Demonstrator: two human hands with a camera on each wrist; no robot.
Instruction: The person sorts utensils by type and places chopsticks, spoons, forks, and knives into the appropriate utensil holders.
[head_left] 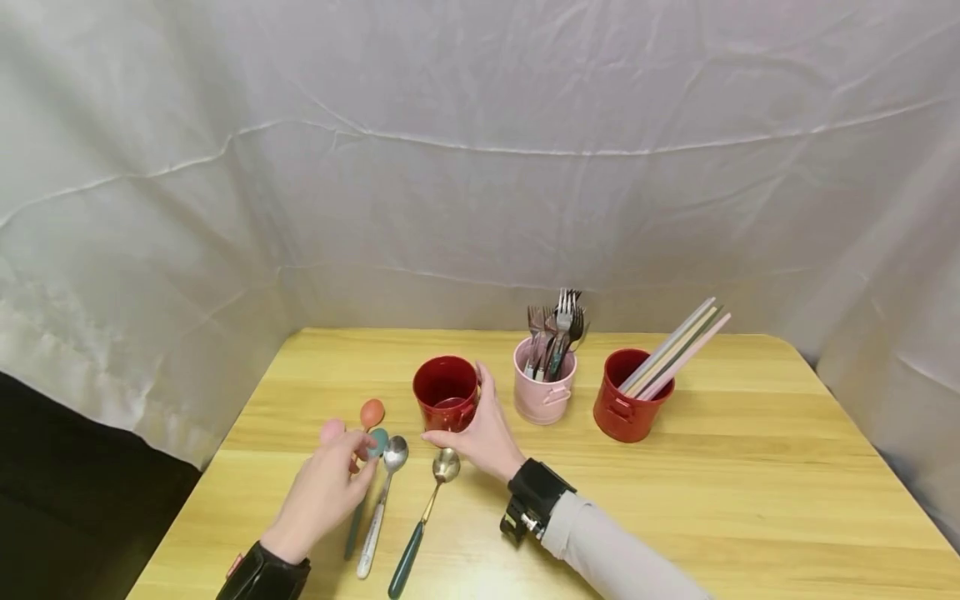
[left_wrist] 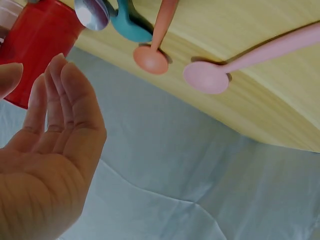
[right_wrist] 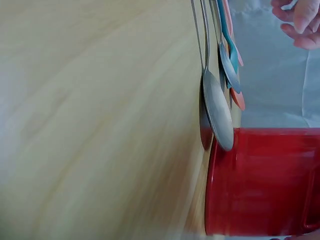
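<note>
My right hand (head_left: 487, 437) holds a small red bucket (head_left: 427, 408) by its near right side, thumb in front and fingers behind. Nothing shows inside the bucket but its floor. My left hand (head_left: 318, 496) hovers over the spoons, fingers loosely bent, thumb apart, holding nothing in the left wrist view. Under and beside it lie a pink spoon (left_wrist: 206, 77), an orange spoon (head_left: 372, 413), a teal spoon (head_left: 382, 438) and a silver spoon (head_left: 395, 454) with a pale handle. Closest to the right thumb is a gold-toned spoon (head_left: 446, 467) with a dark green handle.
Right of the held bucket stands a pink bucket (head_left: 536, 408) of upright forks. Farther right, another red bucket (head_left: 618, 425) holds several long, thin pastel sticks (head_left: 678, 346) leaning right. A pale cloth (head_left: 480, 208) hangs behind the wooden table (head_left: 712, 517).
</note>
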